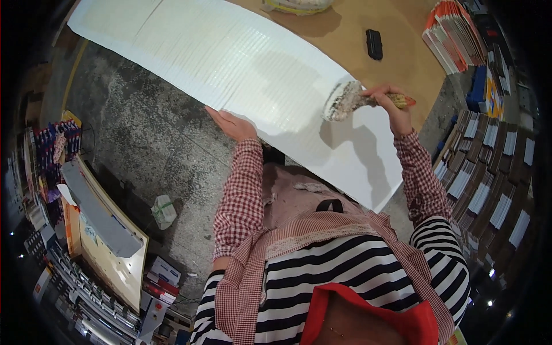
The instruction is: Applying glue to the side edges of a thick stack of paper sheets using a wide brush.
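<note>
A long row of white sheets (190, 54), overlapped like shingles, runs slantwise across the brown tabletop (345, 23), its surface partly glossy. My right hand (394, 103) is closed round the handle of a wide paintbrush (343, 100), whose bristles are caked with white. The brush head is over the right part of the row and casts a shadow there; I cannot tell whether it touches. My left hand (233, 125) lies with straight fingers along the near edge of the sheets and grips nothing visible.
Beyond the sheets are a small black object (374, 44) and a partly cut-off pale container (299, 4). An orange-and-white stack of folded paper (454, 37) stands at the far right. Bundled stacks (483, 167) fill the right side. A machine (103, 213) is at lower left, near a white bag (163, 211).
</note>
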`<control>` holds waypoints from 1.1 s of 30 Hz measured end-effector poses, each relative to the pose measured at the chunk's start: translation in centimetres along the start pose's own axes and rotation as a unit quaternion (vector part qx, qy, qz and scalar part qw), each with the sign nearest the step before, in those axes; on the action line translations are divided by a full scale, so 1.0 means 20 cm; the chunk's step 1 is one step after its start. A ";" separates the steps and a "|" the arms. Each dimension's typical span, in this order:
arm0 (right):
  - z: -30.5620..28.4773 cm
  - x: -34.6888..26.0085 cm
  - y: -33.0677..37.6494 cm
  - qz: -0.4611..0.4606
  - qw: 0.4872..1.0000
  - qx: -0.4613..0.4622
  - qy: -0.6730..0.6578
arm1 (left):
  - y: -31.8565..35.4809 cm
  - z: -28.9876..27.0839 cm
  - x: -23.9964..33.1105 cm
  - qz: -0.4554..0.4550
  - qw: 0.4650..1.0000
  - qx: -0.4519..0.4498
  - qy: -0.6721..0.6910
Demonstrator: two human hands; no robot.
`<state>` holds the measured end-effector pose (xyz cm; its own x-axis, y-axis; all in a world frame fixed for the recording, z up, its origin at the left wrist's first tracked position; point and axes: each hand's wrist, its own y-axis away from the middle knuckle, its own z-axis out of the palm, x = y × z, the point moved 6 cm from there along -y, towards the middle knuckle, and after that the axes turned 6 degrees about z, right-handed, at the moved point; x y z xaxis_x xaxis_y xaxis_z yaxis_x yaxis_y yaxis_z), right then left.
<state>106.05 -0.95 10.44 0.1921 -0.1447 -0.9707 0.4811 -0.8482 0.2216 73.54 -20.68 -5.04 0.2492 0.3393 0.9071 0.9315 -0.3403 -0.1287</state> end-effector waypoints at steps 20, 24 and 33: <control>0.41 0.00 -0.42 0.043 0.997 -0.047 0.038 | -0.01 0.00 0.00 -0.016 0.998 -0.012 0.062; 0.53 -0.03 -0.50 -0.061 0.996 -0.069 0.007 | -0.01 0.00 -0.01 -0.042 0.996 -0.017 0.080; 0.40 0.00 -0.27 0.040 0.926 -0.121 0.356 | -0.01 0.00 -0.03 -0.035 0.996 -0.009 0.076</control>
<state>96.66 -0.36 8.50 0.7084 0.2434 -0.6625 0.6023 -0.6978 0.3877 73.28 -20.89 -5.57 0.1398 0.2264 0.9640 0.9401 -0.3360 -0.0574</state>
